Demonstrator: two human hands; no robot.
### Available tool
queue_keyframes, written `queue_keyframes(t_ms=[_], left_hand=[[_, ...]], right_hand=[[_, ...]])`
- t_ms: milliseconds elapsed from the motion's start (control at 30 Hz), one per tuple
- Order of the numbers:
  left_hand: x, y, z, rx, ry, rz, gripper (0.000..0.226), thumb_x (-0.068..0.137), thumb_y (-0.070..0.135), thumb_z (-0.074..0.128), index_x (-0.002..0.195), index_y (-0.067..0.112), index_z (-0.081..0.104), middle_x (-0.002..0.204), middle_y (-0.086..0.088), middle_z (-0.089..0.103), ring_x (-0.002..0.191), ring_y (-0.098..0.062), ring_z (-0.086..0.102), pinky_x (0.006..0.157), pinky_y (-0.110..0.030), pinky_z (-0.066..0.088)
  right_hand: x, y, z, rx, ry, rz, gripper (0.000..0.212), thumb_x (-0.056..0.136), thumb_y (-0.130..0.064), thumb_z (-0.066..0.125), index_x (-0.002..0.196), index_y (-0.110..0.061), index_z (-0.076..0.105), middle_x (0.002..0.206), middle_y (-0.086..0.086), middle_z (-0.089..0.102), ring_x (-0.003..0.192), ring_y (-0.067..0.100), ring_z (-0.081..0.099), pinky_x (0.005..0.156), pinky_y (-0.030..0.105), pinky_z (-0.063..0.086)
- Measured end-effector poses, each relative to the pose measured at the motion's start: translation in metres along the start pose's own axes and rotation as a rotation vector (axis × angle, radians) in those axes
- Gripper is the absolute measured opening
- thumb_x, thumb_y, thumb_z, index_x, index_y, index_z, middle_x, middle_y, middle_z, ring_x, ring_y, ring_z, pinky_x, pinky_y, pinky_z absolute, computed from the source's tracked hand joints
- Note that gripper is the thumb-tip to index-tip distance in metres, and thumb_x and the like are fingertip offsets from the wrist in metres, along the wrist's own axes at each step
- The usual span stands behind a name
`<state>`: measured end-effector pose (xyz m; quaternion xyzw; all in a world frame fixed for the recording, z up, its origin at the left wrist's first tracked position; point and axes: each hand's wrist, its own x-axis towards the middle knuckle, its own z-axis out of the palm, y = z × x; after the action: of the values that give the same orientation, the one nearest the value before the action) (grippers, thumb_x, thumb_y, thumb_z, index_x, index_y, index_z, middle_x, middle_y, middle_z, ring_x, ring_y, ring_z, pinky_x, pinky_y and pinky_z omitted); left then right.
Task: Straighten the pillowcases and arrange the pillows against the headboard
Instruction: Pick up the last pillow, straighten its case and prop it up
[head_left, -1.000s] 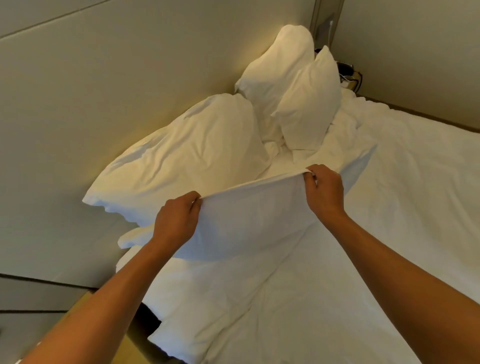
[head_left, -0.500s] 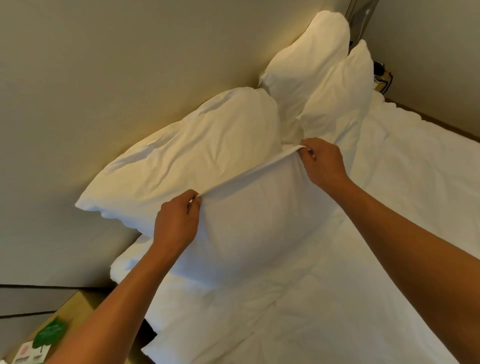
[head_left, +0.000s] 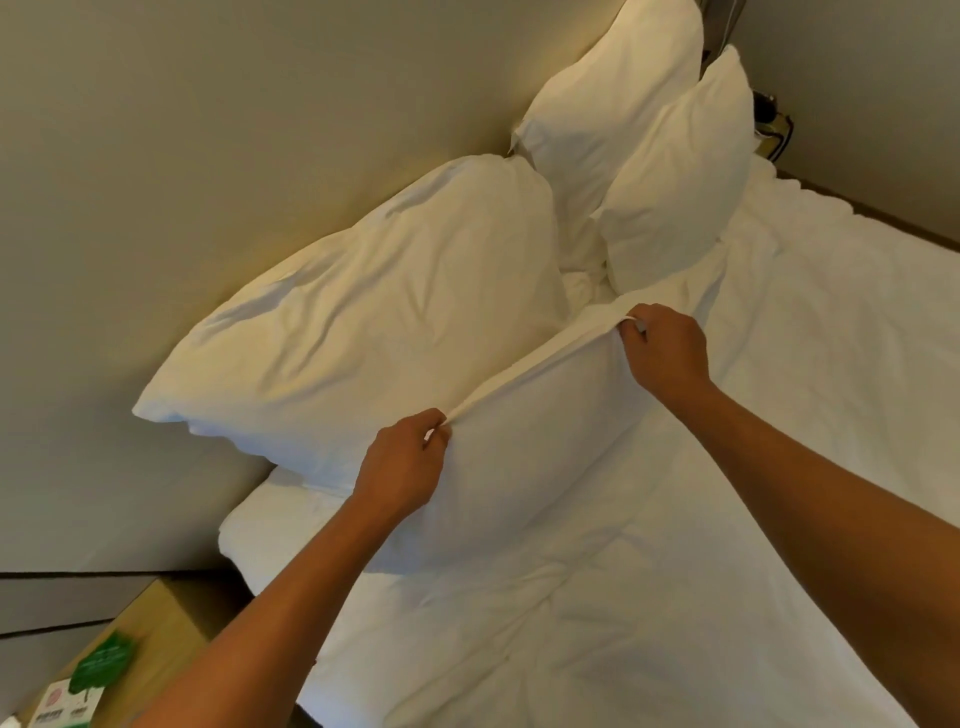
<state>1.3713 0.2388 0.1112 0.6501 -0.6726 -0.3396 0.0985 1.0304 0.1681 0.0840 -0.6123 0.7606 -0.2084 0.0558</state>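
Both hands pinch the top edge of the front pillow (head_left: 524, 441), which stands on the bed (head_left: 675, 597) just in front of a bigger pillow. The left hand (head_left: 402, 467) grips the near end of that edge, fingers curled with a fold of white cloth showing between thumb and forefinger; the right hand (head_left: 662, 348) grips the far end the same way. The cloth between them is pulled into a straight, taut seam.

Compared with half a second ago, the hands are set wider apart along the edge, and the seam looks flatter, with a narrow folded band running its length. The pillow sits lower and leans on the back pillow (head_left: 374, 332), which rests against the headboard (head_left: 208, 182) (its case is creased and dented across the middle). A second ago the held edge was lifted higher and curved, with loose cloth sagging beneath; now the body of the pillow is filled out and rests on the duvet.

Farther along the headboard two more pillows stand upright: a tall pillow (head_left: 608, 98) against the board and a small pillow (head_left: 675, 171) leaning in front of it.

At lower left a wooden nightstand (head_left: 150, 613) holds a green card (head_left: 101, 665) and a white leaflet (head_left: 60, 704); more of the leaflet shows than before.
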Motion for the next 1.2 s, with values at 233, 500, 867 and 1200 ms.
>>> queue_keyframes(t_ms=[233,500,867,1200], left_hand=[[0.026,-0.038,-0.013,0.02,0.206,-0.163,0.026,0.107,0.024,0.045,0.105,0.01,0.066,0.096,-0.015,0.071,0.088,-0.034,0.065,0.074,-0.037,0.045],[0.04,-0.027,0.036,0.269,0.289,0.237,0.07,0.094,0.033,0.067,0.155,0.013,0.039,0.165,-0.019,0.028,0.154,-0.038,0.022,0.121,-0.051,0.028],[0.05,-0.043,0.141,0.73,-0.005,0.48,0.094,0.086,0.045,0.071,0.161,0.012,0.024,0.17,-0.021,-0.004,0.157,-0.038,-0.01,0.121,-0.069,0.008],[0.118,-0.085,0.119,0.743,0.136,0.459,0.099,0.081,0.039,0.074,0.163,0.023,0.019,0.172,-0.015,-0.001,0.158,-0.037,-0.004,0.117,-0.074,0.006]], right_hand=[[0.029,-0.048,0.056,0.193,-0.205,-0.06,0.026,0.105,-0.028,0.057,0.121,-0.012,0.07,0.136,0.013,0.062,0.125,0.034,0.058,0.107,0.039,0.045],[-0.062,-0.026,0.127,0.309,-0.304,0.264,0.073,0.099,-0.058,0.053,0.16,-0.027,0.028,0.168,0.003,0.025,0.152,0.025,0.032,0.119,0.043,0.035],[-0.127,0.01,0.192,0.783,-0.403,0.764,0.117,0.066,-0.096,0.055,0.16,-0.052,0.0,0.171,0.0,0.023,0.152,0.031,0.035,0.118,0.056,0.039],[-0.055,-0.031,0.247,0.759,-0.366,0.704,0.12,0.07,-0.09,0.061,0.158,-0.055,-0.012,0.171,0.002,0.024,0.15,0.034,0.036,0.112,0.061,0.045]])
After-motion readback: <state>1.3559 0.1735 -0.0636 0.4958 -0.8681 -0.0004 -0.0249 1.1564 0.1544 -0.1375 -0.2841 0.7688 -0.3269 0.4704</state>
